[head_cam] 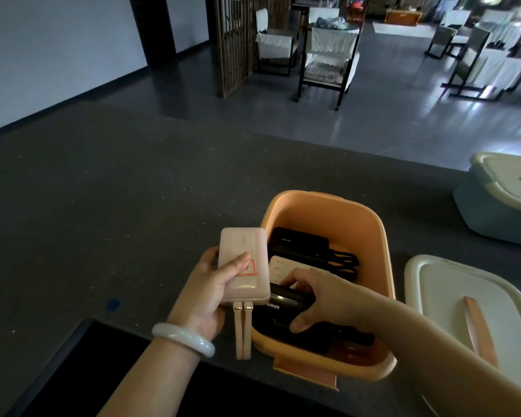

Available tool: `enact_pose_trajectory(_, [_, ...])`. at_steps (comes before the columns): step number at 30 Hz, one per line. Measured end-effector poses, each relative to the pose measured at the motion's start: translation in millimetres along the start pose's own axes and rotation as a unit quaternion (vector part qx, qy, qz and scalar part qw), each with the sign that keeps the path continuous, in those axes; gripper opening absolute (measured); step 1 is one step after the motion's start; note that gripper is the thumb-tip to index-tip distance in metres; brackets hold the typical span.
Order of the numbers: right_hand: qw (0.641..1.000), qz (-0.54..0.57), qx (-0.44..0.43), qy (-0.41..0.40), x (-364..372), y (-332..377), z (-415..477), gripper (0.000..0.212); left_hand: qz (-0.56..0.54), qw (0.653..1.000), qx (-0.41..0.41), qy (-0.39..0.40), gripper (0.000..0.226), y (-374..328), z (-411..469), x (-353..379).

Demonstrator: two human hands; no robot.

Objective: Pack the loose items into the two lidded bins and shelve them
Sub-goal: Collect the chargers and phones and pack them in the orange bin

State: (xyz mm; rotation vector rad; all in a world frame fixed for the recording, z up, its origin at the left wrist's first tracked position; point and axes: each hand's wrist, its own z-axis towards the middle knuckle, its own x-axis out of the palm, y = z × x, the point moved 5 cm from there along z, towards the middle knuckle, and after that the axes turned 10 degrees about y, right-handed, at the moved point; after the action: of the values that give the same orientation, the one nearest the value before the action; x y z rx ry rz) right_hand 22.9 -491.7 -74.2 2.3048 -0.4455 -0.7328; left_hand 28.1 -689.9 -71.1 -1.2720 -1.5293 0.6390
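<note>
An open orange bin (370, 227) stands on the dark counter in front of me. My left hand (206, 291) grips a pink power bank (242, 263) just left of the bin's rim, its strap hanging down. Inside the bin, my right hand (316, 299) holds a black power bank (278, 311). Another black power bank (298, 240) with black cables and a white power bank (282, 266) lie deeper in the bin. The bin's white lid (451, 299) with a pink handle strap lies on the counter to the right.
A light blue bin (494, 218) with its white lid on sits at the far right of the counter (103, 221). A dark recessed area (103, 371) is near the front edge. Chairs and tables stand on the floor beyond.
</note>
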Motion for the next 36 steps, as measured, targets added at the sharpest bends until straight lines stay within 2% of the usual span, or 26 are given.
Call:
enact_pose_trajectory(4, [1.000,0.015,0.014,0.003,-1.3,0.9,-0.6,0.060,0.005,1.000,-0.007,0.001,0.065,-0.6,-0.9,0.6])
enact_pose_trajectory(8, [1.000,-0.015,0.006,0.000,-1.3,2.6,-1.3,0.057,0.004,1.000,-0.008,0.001,0.065,-1.2,-2.2,1.1])
enact_pose_trajectory(17, [0.998,-0.038,-0.006,-0.041,4.2,-10.1,-4.5,0.067,-0.012,1.000,0.001,-0.003,0.064,-0.7,-4.4,3.6])
enact_pose_trajectory(21, [0.998,-0.049,0.002,-0.034,3.3,-6.8,-9.3,0.070,-0.015,1.000,-0.001,-0.006,0.062,-1.7,-6.0,5.2])
enact_pose_trajectory(24, [0.992,-0.064,-0.010,-0.104,-9.9,10.2,-17.3,0.057,-0.018,1.000,0.014,-0.015,0.060,-5.3,-9.1,6.4])
enact_pose_trajectory(26, [0.984,-0.010,-0.047,-0.171,-17.6,27.8,-25.3,0.034,-0.010,0.999,0.038,-0.025,0.059,-8.9,-11.7,9.1])
enact_pose_trajectory(28, [0.977,0.111,-0.090,-0.162,-16.7,45.4,-29.1,0.020,-0.025,0.997,0.067,-0.020,0.059,-12.0,-12.6,18.3])
enact_pose_trajectory(30, [0.962,0.206,-0.128,-0.124,-13.4,60.9,-30.0,0.022,-0.032,0.995,0.095,-0.008,0.061,-15.9,-12.4,33.5])
enact_pose_trajectory(33, [0.930,0.309,-0.141,-0.144,-25.6,68.2,-31.9,0.023,-0.013,0.993,0.118,0.026,0.055,-25.6,-8.8,51.5])
enact_pose_trajectory(34, [0.920,0.332,-0.141,-0.157,-33.5,66.1,-33.7,0.022,0.017,0.992,0.122,0.035,0.051,-28.2,-6.6,53.3])
enact_pose_trajectory(36, [0.922,0.315,-0.125,-0.186,-53.6,57.7,-41.0,0.021,0.155,0.979,0.127,0.020,0.046,-31.4,-1.0,46.5])
